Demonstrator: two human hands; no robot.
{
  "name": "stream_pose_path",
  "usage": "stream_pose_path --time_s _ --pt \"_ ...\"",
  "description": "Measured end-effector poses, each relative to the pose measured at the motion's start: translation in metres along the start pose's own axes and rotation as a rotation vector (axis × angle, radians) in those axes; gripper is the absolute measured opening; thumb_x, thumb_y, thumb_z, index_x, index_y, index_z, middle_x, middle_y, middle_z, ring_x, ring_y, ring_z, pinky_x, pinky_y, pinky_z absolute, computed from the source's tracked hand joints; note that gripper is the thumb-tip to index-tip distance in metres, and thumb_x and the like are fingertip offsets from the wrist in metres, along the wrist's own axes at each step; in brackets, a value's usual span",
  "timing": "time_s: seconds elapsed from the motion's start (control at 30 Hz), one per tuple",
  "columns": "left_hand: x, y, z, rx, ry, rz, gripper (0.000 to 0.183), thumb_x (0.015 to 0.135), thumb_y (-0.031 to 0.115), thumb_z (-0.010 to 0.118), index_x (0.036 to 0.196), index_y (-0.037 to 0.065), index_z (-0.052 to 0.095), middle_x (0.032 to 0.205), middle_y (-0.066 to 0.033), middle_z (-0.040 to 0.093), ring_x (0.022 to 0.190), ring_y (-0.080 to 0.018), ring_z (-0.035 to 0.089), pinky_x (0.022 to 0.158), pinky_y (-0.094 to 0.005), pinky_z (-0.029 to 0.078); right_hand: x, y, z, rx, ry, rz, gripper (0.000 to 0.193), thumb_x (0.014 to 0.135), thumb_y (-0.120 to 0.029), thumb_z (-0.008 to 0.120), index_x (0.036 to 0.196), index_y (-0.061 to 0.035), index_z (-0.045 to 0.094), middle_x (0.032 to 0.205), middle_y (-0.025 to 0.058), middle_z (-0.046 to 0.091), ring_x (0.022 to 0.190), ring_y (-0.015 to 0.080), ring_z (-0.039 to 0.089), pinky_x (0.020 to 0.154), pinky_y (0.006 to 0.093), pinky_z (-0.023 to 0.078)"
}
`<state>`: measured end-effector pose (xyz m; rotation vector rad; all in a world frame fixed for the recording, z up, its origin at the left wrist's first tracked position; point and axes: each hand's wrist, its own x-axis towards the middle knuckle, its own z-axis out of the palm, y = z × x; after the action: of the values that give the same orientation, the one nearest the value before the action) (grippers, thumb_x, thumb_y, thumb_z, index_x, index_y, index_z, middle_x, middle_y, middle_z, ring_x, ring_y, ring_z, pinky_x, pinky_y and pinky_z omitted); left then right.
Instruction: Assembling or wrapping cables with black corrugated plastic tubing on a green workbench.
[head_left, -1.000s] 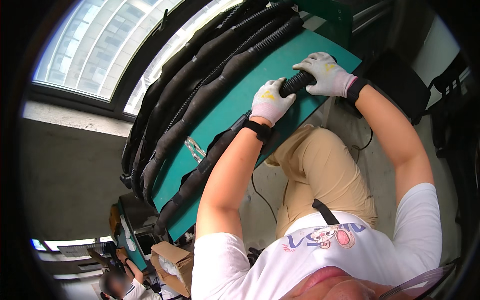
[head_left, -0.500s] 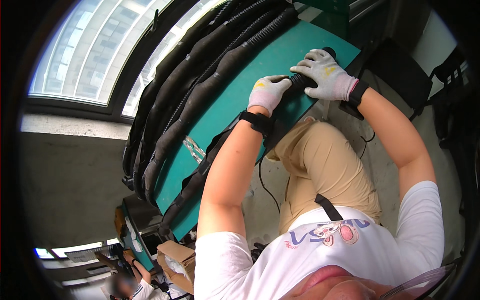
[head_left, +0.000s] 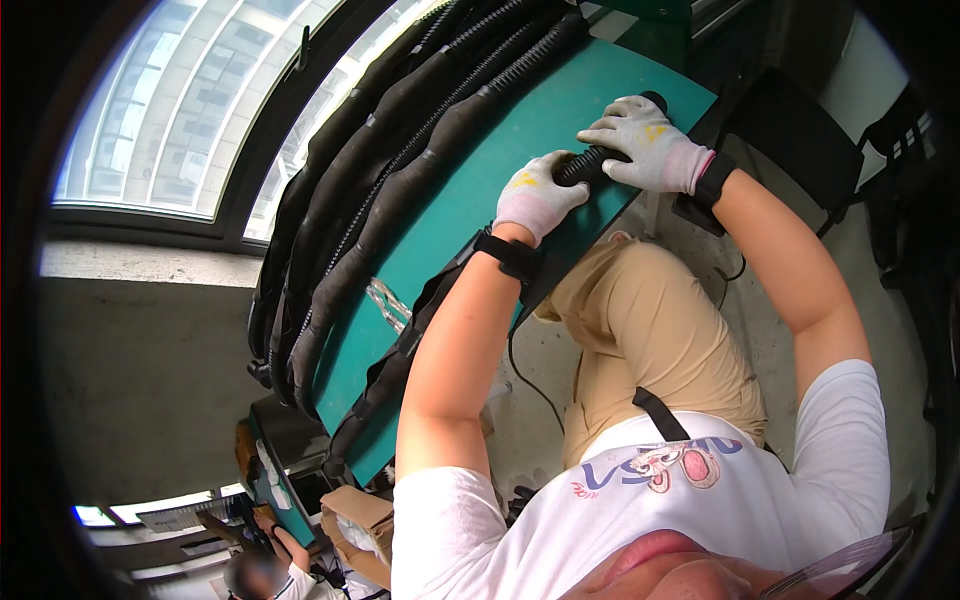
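A black corrugated hose (head_left: 590,164) lies along the near edge of the green tabletop (head_left: 560,110). Both my hands wear pale grey gloves with pink cuffs. My left hand (head_left: 538,195) is closed round the hose, its thumb and fingers just left of a bare ribbed stretch. To the right, my right hand (head_left: 645,145) grips the hose near its far end, with a dark round tip (head_left: 654,101) showing beyond the fingers. From my left hand a black wrapped length (head_left: 400,350) runs back under my left forearm toward the table's lower left corner.
Several thick black wrapped hoses (head_left: 380,190) lie bundled along the table's window side. A clear plastic strip (head_left: 388,305) rests on the green top. A cardboard box (head_left: 360,520) stands at lower left, near another person (head_left: 290,560). A black chair (head_left: 795,140) is at right.
My left hand has turned and wrapped further over the hose, and more ribbed hose shows between my hands. My right hand has shifted slightly up and left.
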<state>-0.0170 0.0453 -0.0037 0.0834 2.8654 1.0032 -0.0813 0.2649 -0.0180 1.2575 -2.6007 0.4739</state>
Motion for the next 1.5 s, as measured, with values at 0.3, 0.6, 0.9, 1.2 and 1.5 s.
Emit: stream_pose_path --time_s 0.3,0.6,0.9,1.2,1.5 --pt "-0.015 0.015 0.016 0.239 0.181 -0.003 0.054 0.077 0.032 0.081 0.125 0.009 0.07 0.121 -0.015 0.071 0.116 -0.031 0.067 0.102 -0.0399 0.051 0.021 -0.001 -0.019 0.052 -0.158 0.122 0.044 0.079 -0.044 0.064 0.112 -0.019 0.078 0.116 0.0057 0.074 0.123 0.0271 0.059 0.112 0.0417 0.037" --pt "-0.023 0.022 0.018 0.272 0.24 0.022 0.058 0.079 0.04 0.078 0.125 0.007 0.068 0.12 -0.0165 0.072 0.114 -0.0324 0.067 0.102 -0.0403 0.051 0.007 -0.009 -0.004 0.11 0.035 0.188 0.028 0.081 -0.035 0.067 0.099 -0.017 0.078 0.108 0.0031 0.073 0.115 0.0252 0.06 0.108 0.0424 0.039" --pt "0.001 0.024 0.006 -0.079 0.007 -0.178 0.062 0.073 0.035 0.079 0.122 -0.001 0.066 0.114 -0.0173 0.074 0.107 -0.0264 0.07 0.098 -0.0339 0.052 -0.011 -0.009 0.011 0.179 0.176 0.157 0.028 0.082 -0.032 0.069 0.101 -0.0142 0.075 0.108 0.0048 0.072 0.117 0.0249 0.059 0.11 0.044 0.037" --pt "0.022 0.018 0.001 -0.203 -0.008 -0.262 0.047 0.081 0.038 0.07 0.109 0.0 0.071 0.108 -0.0205 0.074 0.102 -0.0329 0.072 0.091 -0.0389 0.054 -0.018 -0.009 -0.002 0.036 0.069 0.022 0.042 0.085 -0.031 0.073 0.123 -0.0134 0.068 0.129 0.0105 0.064 0.127 0.0279 0.055 0.116 0.0462 0.033" --pt "-0.005 0.014 0.001 -0.073 0.074 -0.151 0.058 0.093 0.047 0.066 0.132 0.006 0.067 0.122 -0.0223 0.07 0.117 -0.036 0.067 0.104 -0.0393 0.049 0.002 0.005 -0.02 -0.087 -0.087 -0.049 0.054 0.077 -0.033 0.083 0.125 -0.0146 0.068 0.12 0.0026 0.069 0.117 0.0244 0.059 0.105 0.0446 0.04"
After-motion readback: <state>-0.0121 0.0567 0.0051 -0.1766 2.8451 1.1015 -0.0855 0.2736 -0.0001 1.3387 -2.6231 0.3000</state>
